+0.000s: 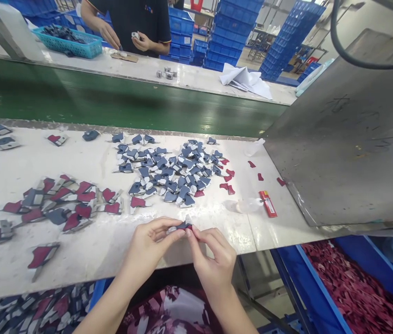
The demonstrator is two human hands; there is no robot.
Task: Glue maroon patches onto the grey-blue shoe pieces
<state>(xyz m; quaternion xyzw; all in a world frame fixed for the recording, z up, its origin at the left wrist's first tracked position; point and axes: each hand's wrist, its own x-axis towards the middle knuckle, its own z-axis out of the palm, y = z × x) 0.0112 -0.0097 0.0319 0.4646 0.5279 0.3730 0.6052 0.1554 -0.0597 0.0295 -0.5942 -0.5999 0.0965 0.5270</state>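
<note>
Both my hands meet at the table's near edge around one small blue-grey plastic part (184, 225) with a dark red piece on its underside. My left hand (155, 236) pinches its left end between thumb and fingers. On the other end, the thumb and fingers of my right hand (212, 253) press together; fingertips hide much of the part. Just beyond lies a heap of blue and white parts (172, 169). Loose dark red pieces (230, 189) lie at the heap's right side. Left of it is a pile of parts with red faces (60, 199).
A red lighter (268, 204) and a clear plastic bottle (248, 205) lie to the right, before a metal panel (352, 134). Below are a blue bin of red pieces (356, 287) and a bin of parts (36, 311). Across the green belt (130, 104), a co-worker (134, 23) handles parts.
</note>
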